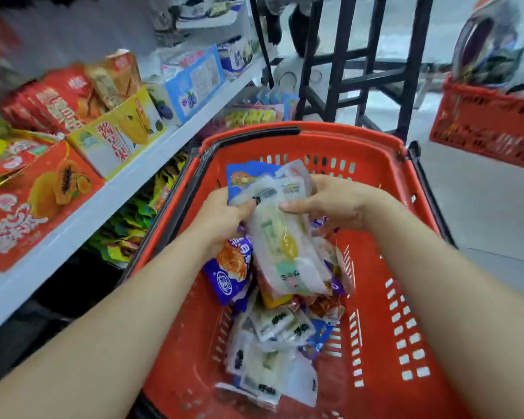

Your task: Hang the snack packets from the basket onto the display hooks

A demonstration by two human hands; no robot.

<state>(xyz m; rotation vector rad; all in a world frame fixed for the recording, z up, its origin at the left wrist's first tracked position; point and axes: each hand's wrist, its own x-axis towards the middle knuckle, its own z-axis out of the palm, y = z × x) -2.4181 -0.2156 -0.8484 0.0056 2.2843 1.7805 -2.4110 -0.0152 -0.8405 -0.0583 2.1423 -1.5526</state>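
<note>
Left hand point(221, 216) and right hand point(330, 201), each grip closed on pale snack packets point(280, 237), above red basket point(375, 297), shelf point(109, 204) at left

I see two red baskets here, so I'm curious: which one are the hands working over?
The near basket, under both hands, which grip clear packets. The other basket stands apart at far right.
</note>
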